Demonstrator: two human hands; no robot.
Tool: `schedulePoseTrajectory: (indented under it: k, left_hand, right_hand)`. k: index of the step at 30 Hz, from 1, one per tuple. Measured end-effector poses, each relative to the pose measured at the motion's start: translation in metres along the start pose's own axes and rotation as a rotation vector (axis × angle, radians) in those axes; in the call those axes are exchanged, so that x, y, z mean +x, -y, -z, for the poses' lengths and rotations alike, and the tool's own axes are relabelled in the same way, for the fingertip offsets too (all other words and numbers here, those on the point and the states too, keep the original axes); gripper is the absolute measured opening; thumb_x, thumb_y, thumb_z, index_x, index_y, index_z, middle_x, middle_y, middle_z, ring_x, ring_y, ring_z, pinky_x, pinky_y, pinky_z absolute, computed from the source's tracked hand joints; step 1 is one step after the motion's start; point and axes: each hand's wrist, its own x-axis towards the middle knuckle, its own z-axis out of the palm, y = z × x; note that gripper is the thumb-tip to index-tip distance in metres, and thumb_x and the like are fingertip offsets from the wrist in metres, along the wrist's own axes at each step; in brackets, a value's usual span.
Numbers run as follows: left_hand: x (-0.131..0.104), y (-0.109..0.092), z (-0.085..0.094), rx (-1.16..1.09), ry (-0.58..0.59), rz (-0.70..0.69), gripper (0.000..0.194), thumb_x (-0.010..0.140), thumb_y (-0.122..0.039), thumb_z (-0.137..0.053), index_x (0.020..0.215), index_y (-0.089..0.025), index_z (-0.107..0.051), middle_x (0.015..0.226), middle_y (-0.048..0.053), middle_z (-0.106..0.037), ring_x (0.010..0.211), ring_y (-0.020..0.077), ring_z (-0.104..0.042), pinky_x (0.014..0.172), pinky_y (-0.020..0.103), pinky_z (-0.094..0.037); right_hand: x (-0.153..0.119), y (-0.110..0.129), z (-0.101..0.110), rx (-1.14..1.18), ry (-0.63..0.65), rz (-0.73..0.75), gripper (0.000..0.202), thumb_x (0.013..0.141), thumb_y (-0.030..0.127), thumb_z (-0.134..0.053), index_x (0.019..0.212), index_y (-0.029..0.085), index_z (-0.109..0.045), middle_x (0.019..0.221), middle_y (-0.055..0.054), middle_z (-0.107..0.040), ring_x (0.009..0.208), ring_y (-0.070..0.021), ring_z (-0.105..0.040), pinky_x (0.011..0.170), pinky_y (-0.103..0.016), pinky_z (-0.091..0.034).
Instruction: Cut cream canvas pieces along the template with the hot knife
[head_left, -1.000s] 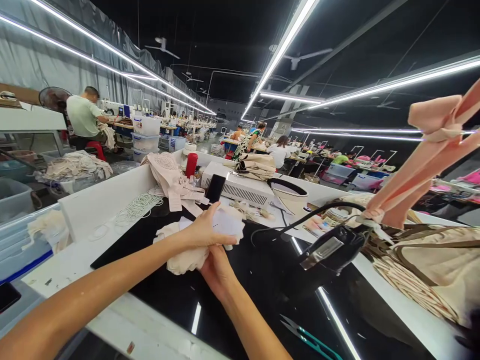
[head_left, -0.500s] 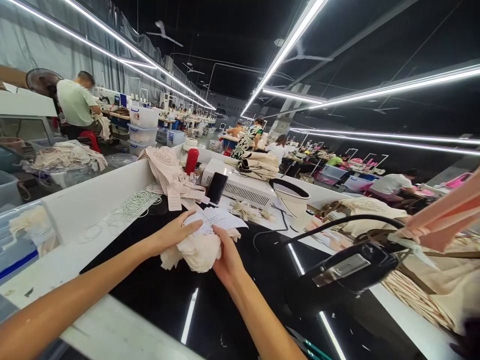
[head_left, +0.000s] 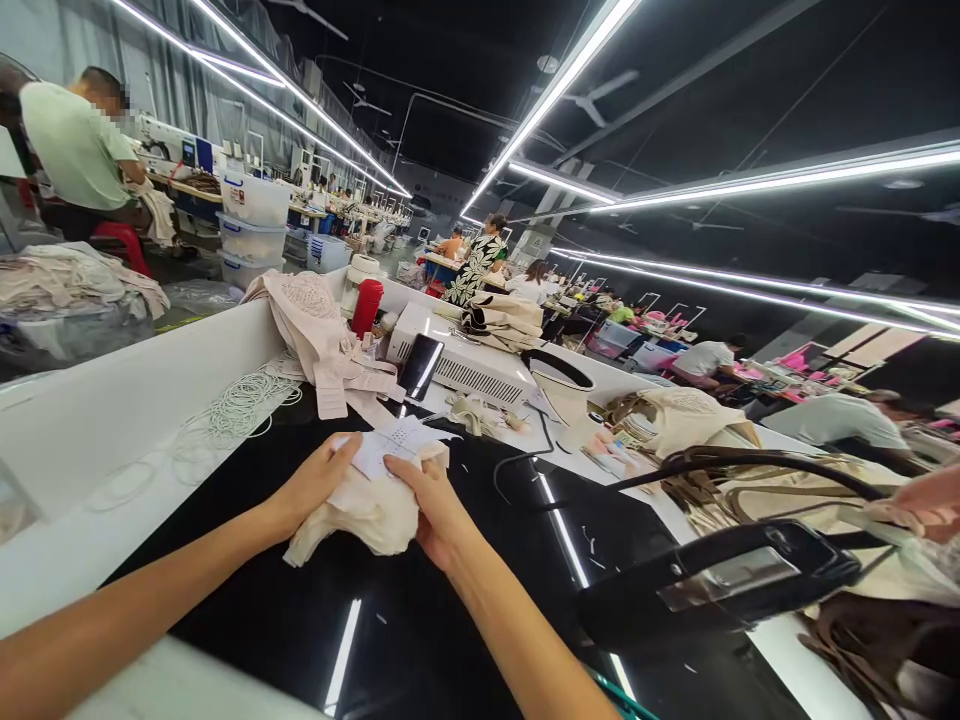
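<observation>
Over the black tabletop [head_left: 255, 620], a bundle of cream fabric pieces [head_left: 367, 515] is held between both hands. My left hand [head_left: 319, 480] grips its left side, thumb on top. On the right side, my right hand [head_left: 431, 500] closes round the bundle, its thumb pressing a white paper slip [head_left: 390, 442] with printed marks that lies on top. Fingers beneath the fabric are hidden. Just beyond the bundle lies pale pink lace fabric [head_left: 319, 335] with hanging straps, and a dark phone [head_left: 421, 366] leans beside it.
A white vented machine box [head_left: 457, 355] and a red bottle [head_left: 367, 308] stand at the back. Pale cord [head_left: 232, 415] lies coiled at left. A black device [head_left: 750, 575] with a thick cable juts in from the right. Co-workers sit beyond, one in a pale green shirt [head_left: 75, 150].
The camera view has turned to the right, so surroundings shift left. Both hands still hold the bundle, and the paper slip now lies flatter with more of its print showing.
</observation>
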Motion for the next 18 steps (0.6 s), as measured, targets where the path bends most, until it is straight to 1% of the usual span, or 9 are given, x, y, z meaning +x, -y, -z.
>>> schedulePoseTrajectory:
  k: [2,4,6,7,9,11,13,15,18]
  left_hand:
    - [0.0,0.001,0.002,-0.191,-0.076,0.06,0.065,0.091,-0.071,-0.062,0.125,-0.016,-0.066,0.113,0.012,-0.076,0.108,0.0318,-0.071,0.09,0.04,-0.06]
    - [-0.001,-0.003,0.002,-0.366,-0.143,0.162,0.051,0.101,-0.059,-0.054,0.128,-0.017,-0.066,0.113,0.012,-0.075,0.103,0.0304,-0.072,0.082,0.042,-0.064]
    - [-0.002,-0.01,0.002,-0.46,-0.19,0.249,0.041,0.108,-0.048,-0.046,0.128,-0.018,-0.065,0.115,0.013,-0.072,0.099,0.0284,-0.071,0.073,0.044,-0.067]
    - [-0.003,-0.013,0.001,-0.489,-0.208,0.273,0.038,0.109,-0.044,-0.045,0.128,-0.017,-0.065,0.117,0.013,-0.071,0.098,0.0274,-0.071,0.07,0.044,-0.068]
    - [-0.005,-0.017,0.0,-0.521,-0.239,0.306,0.034,0.11,-0.039,-0.047,0.129,-0.016,-0.063,0.118,0.014,-0.068,0.096,0.0253,-0.07,0.068,0.044,-0.069]
    - [-0.005,-0.016,-0.001,-0.522,-0.24,0.329,0.031,0.109,-0.036,-0.05,0.129,-0.015,-0.062,0.116,0.014,-0.067,0.093,0.0237,-0.069,0.068,0.042,-0.069]
    - [-0.005,-0.011,-0.001,-0.513,-0.222,0.332,0.028,0.108,-0.033,-0.054,0.126,-0.015,-0.064,0.111,0.013,-0.067,0.09,0.0223,-0.069,0.071,0.041,-0.068]
    - [-0.007,-0.005,0.0,-0.501,-0.198,0.33,0.025,0.106,-0.033,-0.058,0.123,-0.016,-0.066,0.105,0.011,-0.068,0.088,0.0209,-0.069,0.073,0.038,-0.067]
    - [-0.011,0.002,0.0,-0.484,-0.177,0.321,0.028,0.099,-0.038,-0.068,0.118,-0.017,-0.069,0.096,0.008,-0.068,0.083,0.0191,-0.068,0.072,0.033,-0.064]
  right_hand:
    - [0.009,0.007,-0.002,0.023,-0.019,0.038,0.038,0.066,0.021,-0.092,0.1,0.018,-0.075,0.092,-0.006,-0.083,0.094,-0.0287,-0.08,0.09,-0.042,-0.064]
    - [0.022,0.017,-0.004,0.059,-0.038,0.09,0.038,0.068,0.019,-0.09,0.102,0.017,-0.074,0.093,-0.006,-0.083,0.093,-0.0276,-0.08,0.089,-0.04,-0.065]
    - [0.04,0.029,-0.004,0.106,-0.059,0.148,0.035,0.073,0.019,-0.087,0.106,0.017,-0.074,0.096,-0.005,-0.083,0.094,-0.0263,-0.079,0.087,-0.039,-0.065]
    - [0.05,0.036,-0.004,0.13,-0.073,0.178,0.033,0.078,0.019,-0.084,0.109,0.017,-0.073,0.098,-0.005,-0.082,0.095,-0.0251,-0.079,0.086,-0.038,-0.065]
    - [0.072,0.052,-0.002,0.177,-0.118,0.241,0.026,0.089,0.021,-0.078,0.113,0.016,-0.071,0.104,-0.005,-0.08,0.096,-0.0221,-0.077,0.085,-0.038,-0.065]
    - [0.096,0.069,0.003,0.222,-0.172,0.308,0.023,0.098,0.027,-0.071,0.118,0.015,-0.069,0.113,-0.007,-0.075,0.096,-0.0198,-0.075,0.084,-0.038,-0.065]
    - [0.119,0.089,0.011,0.262,-0.222,0.383,0.027,0.101,0.033,-0.069,0.122,0.016,-0.067,0.119,-0.008,-0.072,0.098,-0.0199,-0.073,0.084,-0.038,-0.064]
    - [0.141,0.111,0.021,0.293,-0.271,0.469,0.031,0.102,0.035,-0.068,0.126,0.016,-0.066,0.122,-0.008,-0.07,0.099,-0.0204,-0.072,0.084,-0.039,-0.064]
    - [0.169,0.148,0.039,0.308,-0.346,0.588,0.034,0.102,0.036,-0.068,0.13,0.017,-0.064,0.125,-0.009,-0.069,0.102,-0.0215,-0.072,0.085,-0.04,-0.064]
